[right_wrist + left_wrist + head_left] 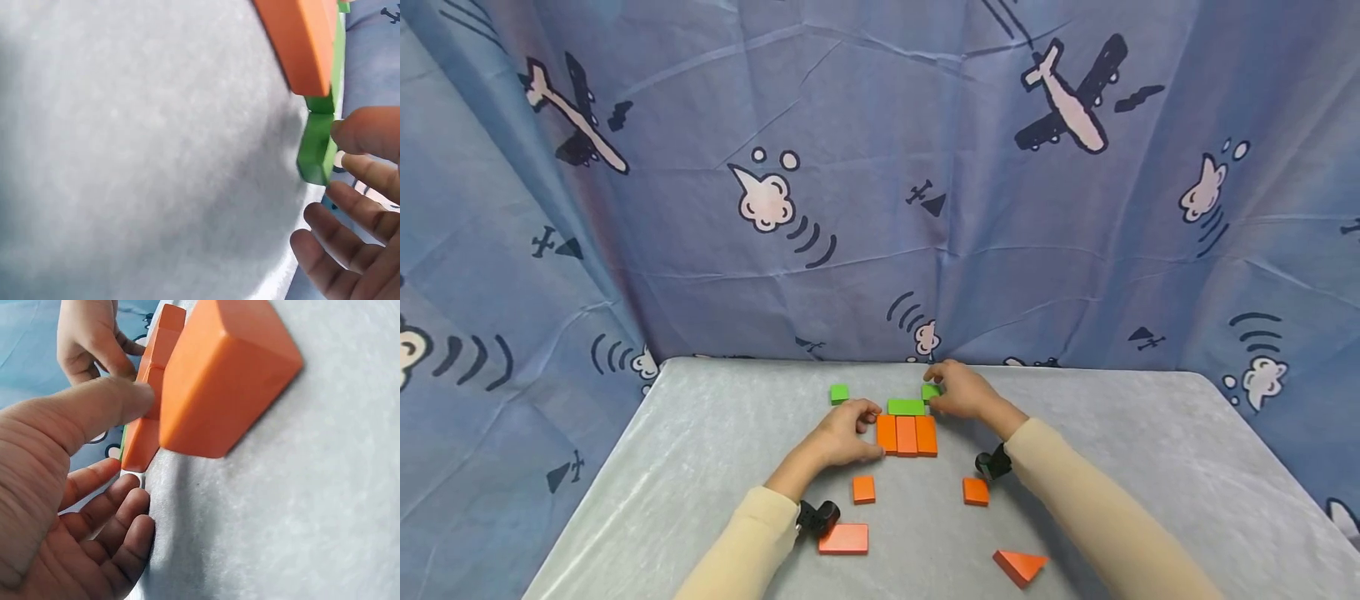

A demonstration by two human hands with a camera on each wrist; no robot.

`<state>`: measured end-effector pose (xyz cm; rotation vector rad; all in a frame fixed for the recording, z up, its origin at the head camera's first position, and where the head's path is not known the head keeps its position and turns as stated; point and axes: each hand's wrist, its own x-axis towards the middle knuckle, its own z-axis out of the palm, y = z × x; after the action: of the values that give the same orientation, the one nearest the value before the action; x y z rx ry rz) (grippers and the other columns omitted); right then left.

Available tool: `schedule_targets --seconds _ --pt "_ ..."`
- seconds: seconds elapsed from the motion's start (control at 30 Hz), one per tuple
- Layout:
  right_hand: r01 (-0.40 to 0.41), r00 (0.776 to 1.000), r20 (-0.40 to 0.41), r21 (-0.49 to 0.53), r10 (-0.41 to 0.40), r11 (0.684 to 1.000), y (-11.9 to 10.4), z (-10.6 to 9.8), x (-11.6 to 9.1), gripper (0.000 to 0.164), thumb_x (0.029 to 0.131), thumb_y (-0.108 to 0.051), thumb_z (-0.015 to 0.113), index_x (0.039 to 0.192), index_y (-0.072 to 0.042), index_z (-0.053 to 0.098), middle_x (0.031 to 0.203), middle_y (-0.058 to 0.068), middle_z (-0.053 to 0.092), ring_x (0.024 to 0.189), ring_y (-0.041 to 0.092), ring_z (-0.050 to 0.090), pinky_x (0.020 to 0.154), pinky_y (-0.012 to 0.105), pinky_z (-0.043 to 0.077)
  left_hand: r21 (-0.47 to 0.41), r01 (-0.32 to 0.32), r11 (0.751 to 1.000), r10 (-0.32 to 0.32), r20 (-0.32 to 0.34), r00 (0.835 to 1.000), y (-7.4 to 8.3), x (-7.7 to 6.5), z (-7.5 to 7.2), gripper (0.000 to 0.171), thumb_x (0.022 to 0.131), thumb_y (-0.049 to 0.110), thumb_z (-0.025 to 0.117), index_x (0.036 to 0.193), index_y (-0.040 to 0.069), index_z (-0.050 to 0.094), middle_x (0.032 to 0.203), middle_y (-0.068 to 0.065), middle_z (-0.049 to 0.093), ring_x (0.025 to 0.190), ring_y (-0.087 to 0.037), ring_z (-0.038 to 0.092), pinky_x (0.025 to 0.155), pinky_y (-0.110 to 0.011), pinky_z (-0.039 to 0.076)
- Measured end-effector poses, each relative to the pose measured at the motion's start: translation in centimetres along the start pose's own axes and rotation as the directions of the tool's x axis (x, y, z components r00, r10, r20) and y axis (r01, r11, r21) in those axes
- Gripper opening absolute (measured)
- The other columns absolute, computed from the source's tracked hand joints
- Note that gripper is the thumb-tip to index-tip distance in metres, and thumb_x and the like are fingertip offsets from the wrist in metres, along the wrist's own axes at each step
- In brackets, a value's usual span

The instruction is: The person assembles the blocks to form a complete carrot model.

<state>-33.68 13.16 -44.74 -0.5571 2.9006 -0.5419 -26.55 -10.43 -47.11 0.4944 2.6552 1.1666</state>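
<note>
Three orange rectangular blocks (907, 436) lie side by side in a row, a green rectangular block (906, 407) along their far edge. At the row's left side is my left hand (842, 435), thumb and fingers apart with nothing between them; its thumb tip is close to the nearest corner. My right hand (964, 392) reaches around a small green block (930, 392) just right of the green rectangle. In the right wrist view its thumb is at that green block (315, 147), while the other fingers are spread. Whether the thumb touches it is hard to tell.
Another small green block (838, 393) lies at the back left. Closer in are two small orange square blocks (863, 490), a red-orange rectangular block (844, 539) by the left wrist, and an orange triangular block (1019, 567). A patterned blue curtain (865, 167) hangs behind the table.
</note>
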Motion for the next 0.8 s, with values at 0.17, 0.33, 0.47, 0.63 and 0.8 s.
schedule_targets --seconds 0.17,0.33,0.47,0.63,0.8 --pt "0.032 0.999 -0.021 0.007 -0.032 0.999 0.2 -0.6 -1.4 0.036 0.080 -0.019 0.073 0.114 -0.009 0.067 0.109 0.010 0.063 0.096 0.024 0.060 0.084 0.042 0.051 0.001 -0.025 1.000 0.025 -0.048 0.999 0.0 -0.2 -0.8 0.057 0.076 0.021 0.080 0.127 0.008 0.057 0.115 -0.007 0.060 0.095 -0.018 0.057 0.083 -0.034 0.049" --pt "0.058 0.998 -0.010 0.011 -0.058 0.998 0.1 -1.0 -3.0 0.032 0.081 -0.023 0.072 0.111 -0.011 0.067 0.106 0.007 0.065 0.093 0.021 0.059 0.082 0.041 0.051 0.027 -0.020 0.999 0.023 -0.101 0.995 -0.3 -0.1 -2.2 0.053 0.080 0.021 0.078 0.127 0.007 0.058 0.116 -0.010 0.060 0.097 -0.021 0.058 0.086 -0.037 0.049" --pt "0.099 0.995 -0.003 0.019 -0.099 0.995 0.3 -0.9 -4.2 0.032 0.081 -0.024 0.072 0.110 -0.011 0.067 0.104 0.007 0.065 0.091 0.021 0.059 0.081 0.040 0.051 0.041 0.017 0.999 -0.012 -0.117 0.993 -0.6 0.1 -3.4 0.053 0.079 0.022 0.078 0.127 0.008 0.058 0.117 -0.010 0.059 0.098 -0.022 0.057 0.087 -0.039 0.049" --pt "0.134 0.991 0.012 0.055 -0.135 0.989 0.4 -0.3 -5.2 0.036 0.079 -0.025 0.074 0.111 -0.011 0.066 0.105 0.007 0.065 0.089 0.019 0.058 0.079 0.038 0.050 0.073 0.056 0.996 -0.046 -0.125 0.991 -1.1 0.6 -4.7 0.053 0.080 0.021 0.078 0.127 0.009 0.058 0.117 -0.008 0.059 0.100 -0.024 0.057 0.085 -0.039 0.049" --pt "0.126 0.991 0.029 0.097 -0.129 0.987 0.2 0.2 -5.7 0.042 0.075 -0.027 0.078 0.112 -0.010 0.066 0.104 0.006 0.065 0.086 0.016 0.055 0.078 0.035 0.048 0.098 0.096 0.991 -0.082 -0.131 0.988 -2.1 1.1 -5.5 0.055 0.077 0.020 0.079 0.127 0.008 0.059 0.119 -0.009 0.057 0.101 -0.025 0.059 0.086 -0.039 0.051"
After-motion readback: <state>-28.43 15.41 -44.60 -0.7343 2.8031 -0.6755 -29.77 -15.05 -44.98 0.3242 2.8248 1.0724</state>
